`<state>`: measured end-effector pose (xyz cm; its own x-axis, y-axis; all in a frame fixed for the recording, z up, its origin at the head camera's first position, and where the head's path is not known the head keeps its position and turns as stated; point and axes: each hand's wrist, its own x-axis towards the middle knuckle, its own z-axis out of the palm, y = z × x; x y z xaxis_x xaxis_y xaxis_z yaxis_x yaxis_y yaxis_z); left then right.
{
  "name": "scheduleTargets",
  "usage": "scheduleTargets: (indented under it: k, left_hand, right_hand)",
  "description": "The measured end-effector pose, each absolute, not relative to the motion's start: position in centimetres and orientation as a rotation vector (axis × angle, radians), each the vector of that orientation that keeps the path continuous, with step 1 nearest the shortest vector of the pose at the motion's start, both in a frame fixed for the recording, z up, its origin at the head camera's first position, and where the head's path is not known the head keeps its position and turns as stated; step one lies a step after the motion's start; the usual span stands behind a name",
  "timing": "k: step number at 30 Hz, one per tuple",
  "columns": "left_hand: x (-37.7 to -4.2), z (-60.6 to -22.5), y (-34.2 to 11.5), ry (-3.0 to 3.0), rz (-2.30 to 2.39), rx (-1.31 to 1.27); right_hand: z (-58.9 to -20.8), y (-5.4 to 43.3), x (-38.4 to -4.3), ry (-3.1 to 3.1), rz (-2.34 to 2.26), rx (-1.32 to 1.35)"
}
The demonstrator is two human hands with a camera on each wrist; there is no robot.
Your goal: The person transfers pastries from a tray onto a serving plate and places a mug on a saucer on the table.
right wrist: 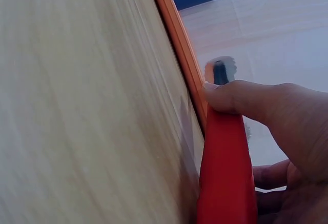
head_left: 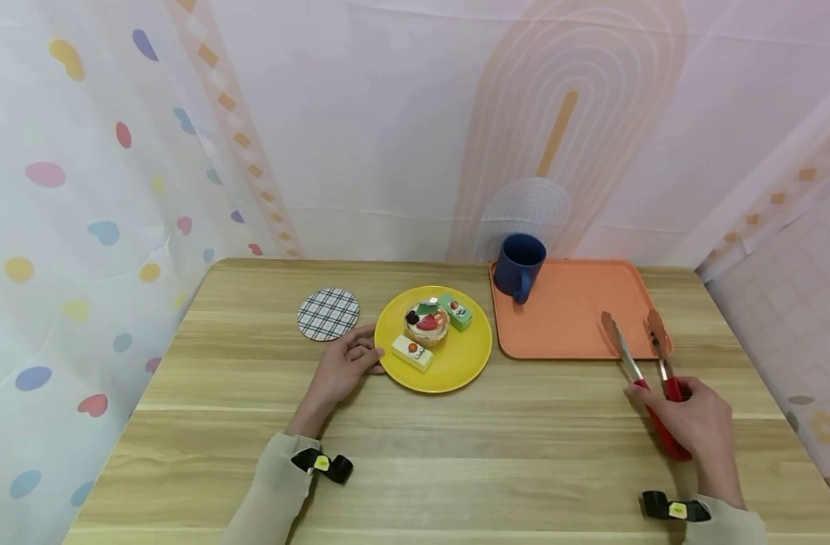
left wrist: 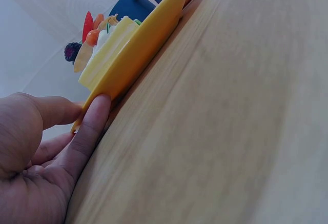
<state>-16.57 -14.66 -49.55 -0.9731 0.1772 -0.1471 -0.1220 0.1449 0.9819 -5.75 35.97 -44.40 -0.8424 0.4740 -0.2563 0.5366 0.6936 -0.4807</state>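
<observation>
My left hand [head_left: 345, 367] pinches the left rim of a yellow plate [head_left: 466, 359], as the left wrist view shows too. On the plate lie a fruit tart [head_left: 426, 323], a pale yellow cake slice [head_left: 412, 353] and a green cake slice [head_left: 456, 312]. My right hand [head_left: 701, 416] grips red-handled tongs [head_left: 667, 435], thumb on one handle and fingers around the other side. The tongs' tips are spread apart over the front right of an orange tray [head_left: 565, 333], with nothing between them. In the right wrist view the red handle [right wrist: 225, 167] fills the lower middle.
A dark blue mug [head_left: 520, 265] stands at the tray's back left corner, its handle toward me. A round checked coaster [head_left: 328, 314] lies left of the plate, just beyond my left hand. A patterned cloth [head_left: 374, 151] hangs behind the wooden table [head_left: 456, 469].
</observation>
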Motion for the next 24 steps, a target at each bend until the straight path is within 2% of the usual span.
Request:
scheduleTargets:
  k: [16, 24]
  left_hand:
    - [-16.65, -49.69, -14.69, 2.187, 1.919, 0.061]
    - [-16.56, -49.58, -14.73, 2.185, 1.915, 0.054]
  right_hand:
    - [-44.09, 36.34, -5.82, 2.753, -0.795, 0.703]
    - [-44.45, 36.07, -5.71, 2.790, -0.929, 0.707]
